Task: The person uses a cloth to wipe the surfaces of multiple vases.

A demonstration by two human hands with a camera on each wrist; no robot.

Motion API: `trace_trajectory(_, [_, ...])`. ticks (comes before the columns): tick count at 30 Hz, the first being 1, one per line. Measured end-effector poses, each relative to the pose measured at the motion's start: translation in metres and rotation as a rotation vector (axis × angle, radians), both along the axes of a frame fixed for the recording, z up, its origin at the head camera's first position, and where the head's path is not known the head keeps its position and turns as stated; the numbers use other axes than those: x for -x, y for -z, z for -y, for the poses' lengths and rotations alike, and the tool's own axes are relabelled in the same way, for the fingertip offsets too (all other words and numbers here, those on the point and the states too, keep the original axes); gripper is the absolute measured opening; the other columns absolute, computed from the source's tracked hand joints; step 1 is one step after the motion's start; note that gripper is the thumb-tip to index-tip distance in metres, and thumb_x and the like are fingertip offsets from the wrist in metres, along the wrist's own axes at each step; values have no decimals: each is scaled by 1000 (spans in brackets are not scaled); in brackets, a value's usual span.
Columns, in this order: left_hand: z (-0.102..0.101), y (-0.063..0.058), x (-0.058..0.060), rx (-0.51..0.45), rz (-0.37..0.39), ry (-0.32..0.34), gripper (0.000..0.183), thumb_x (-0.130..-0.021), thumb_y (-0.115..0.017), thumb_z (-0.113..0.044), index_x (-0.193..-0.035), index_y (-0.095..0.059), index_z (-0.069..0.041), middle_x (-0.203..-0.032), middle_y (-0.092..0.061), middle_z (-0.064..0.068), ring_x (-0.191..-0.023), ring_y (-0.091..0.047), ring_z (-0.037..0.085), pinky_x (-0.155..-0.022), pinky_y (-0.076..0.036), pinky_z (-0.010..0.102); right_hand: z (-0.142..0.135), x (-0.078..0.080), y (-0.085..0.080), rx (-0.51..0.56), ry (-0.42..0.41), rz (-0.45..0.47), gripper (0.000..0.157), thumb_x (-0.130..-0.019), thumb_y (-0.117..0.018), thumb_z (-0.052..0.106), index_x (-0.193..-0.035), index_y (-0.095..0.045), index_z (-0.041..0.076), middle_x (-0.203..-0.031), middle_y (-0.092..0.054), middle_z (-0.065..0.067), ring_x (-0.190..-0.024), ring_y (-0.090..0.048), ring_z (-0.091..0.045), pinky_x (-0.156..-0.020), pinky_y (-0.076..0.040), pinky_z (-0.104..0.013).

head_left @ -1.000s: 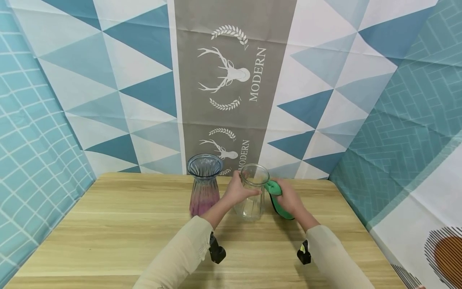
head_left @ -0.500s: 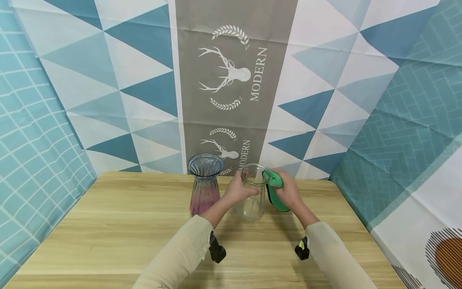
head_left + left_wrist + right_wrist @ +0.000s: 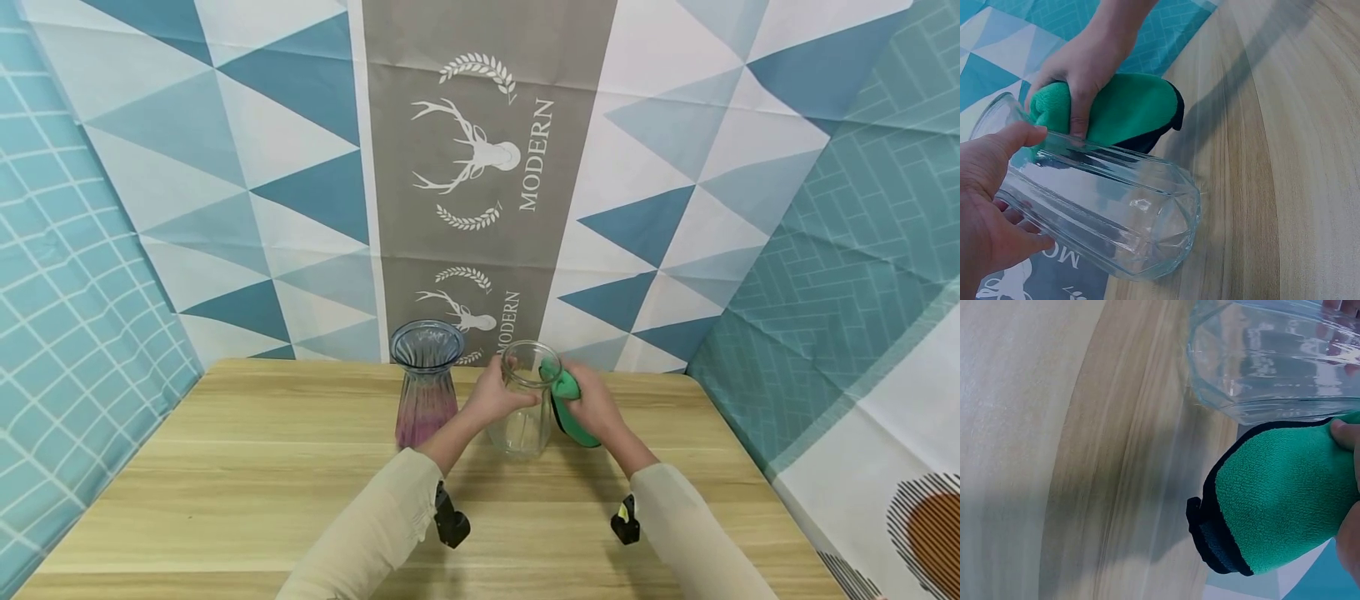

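A clear glass vase [image 3: 522,425] with ribbed sides stands upright near the back of the table. My left hand [image 3: 497,393] grips it from the left just below the rim, thumb on the near side and fingers behind. In my right hand [image 3: 597,406] is a green cloth [image 3: 1132,109] with a black edge, bunched between thumb and fingers. The bunched part lies against the right side of the vase's neck, and the rest hangs down beside the glass. The right wrist view shows the cloth's loose end [image 3: 1279,494] right next to the vase [image 3: 1272,362].
A second vase [image 3: 426,392], blue at the flared top and pink at the base, stands just left of my left hand. The wooden table [image 3: 247,492] ends at a patterned wall covering [image 3: 480,50] behind both vases. Black wrist cameras sit under both sleeves.
My right hand has rubbed the cloth up and then slightly down along the right side of the vase's rim. The left hand and both vases have stayed in place.
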State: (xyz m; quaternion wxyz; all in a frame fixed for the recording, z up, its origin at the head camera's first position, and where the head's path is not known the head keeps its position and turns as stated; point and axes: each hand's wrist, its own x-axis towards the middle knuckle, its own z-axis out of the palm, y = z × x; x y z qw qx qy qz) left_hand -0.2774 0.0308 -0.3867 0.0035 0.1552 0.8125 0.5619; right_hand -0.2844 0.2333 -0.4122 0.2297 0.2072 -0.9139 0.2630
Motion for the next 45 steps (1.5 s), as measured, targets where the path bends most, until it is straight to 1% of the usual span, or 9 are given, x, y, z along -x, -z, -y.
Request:
trace_trajectory(5, [0,2,1,10,7,1,75,-68,-81,-22,-126,-40,1,-129,-51,21,-125,-47,36,-105,-41,44,-2,-1,6,-55,11,19,25,-77,-67,-4,-97,-61,10,-90,-63,-7,-87,-60,-24,-73,-49,-41])
trace_trajectory(13, [1,0,0,16,16,9,76,-69,-80,-22,-129,-39,1,-132,-50,21,-127,-45,36,-106,-39,45,-6,-4,13,-195,40,1,38,-73,-71,-4,-107,-60,9,-102,-65,-10,-94,-61,-30,-78,-50,-47])
trace_trajectory(19, [2,-2,0,30,25,5,76,-70,-80,-23,-130,-39,0,-134,-49,20,-129,-44,37,-107,-38,45,-8,-7,17,-310,51,48,48,-73,-70,-3,-119,-59,8,-116,-64,-12,-106,-59,-33,-89,-48,-51])
trace_trajectory(23, [2,-2,-1,31,33,9,76,-71,-79,-23,-130,-39,0,-135,-48,20,-129,-43,37,-107,-38,45,-11,-8,23,-373,52,37,50,-77,-69,1,-124,-57,11,-118,-63,-11,-106,-59,-34,-88,-49,-51])
trace_trajectory(26, [3,-3,-2,26,36,12,76,-71,-79,-23,-131,-39,0,-135,-48,20,-129,-43,37,-107,-38,46,-13,-8,26,-379,43,32,51,-77,-69,0,-125,-57,13,-118,-63,-10,-103,-60,-33,-85,-50,-50])
trace_trajectory(29, [3,-4,-2,23,37,14,76,-71,-79,-23,-132,-39,0,-136,-47,20,-129,-43,37,-107,-38,46,-15,-8,26,-347,42,60,53,-77,-68,-3,-126,-56,14,-117,-63,-10,-102,-60,-33,-84,-50,-50])
trace_trajectory(34, [3,-3,0,29,27,8,76,-70,-79,-24,-131,-41,0,-134,-46,19,-126,-45,37,-105,-40,46,-16,-8,18,-252,56,92,45,-79,-65,-2,-122,-58,11,-116,-63,-12,-105,-59,-34,-87,-49,-53])
trace_trajectory(40, [3,-3,0,47,42,-4,74,-70,-79,-26,-131,-44,-3,-131,-44,19,-122,-47,36,-101,-43,47,-16,-5,7,-86,34,85,44,-81,-63,-4,-122,-58,7,-115,-63,-14,-107,-59,-34,-89,-48,-52])
trace_trajectory(45, [3,-3,-1,57,41,-14,73,-70,-79,-25,-130,-45,-3,-129,-46,19,-120,-48,35,-99,-44,46,-13,-1,-5,64,16,61,40,-85,-62,-1,-124,-58,8,-119,-62,-14,-111,-58,-34,-92,-48,-52])
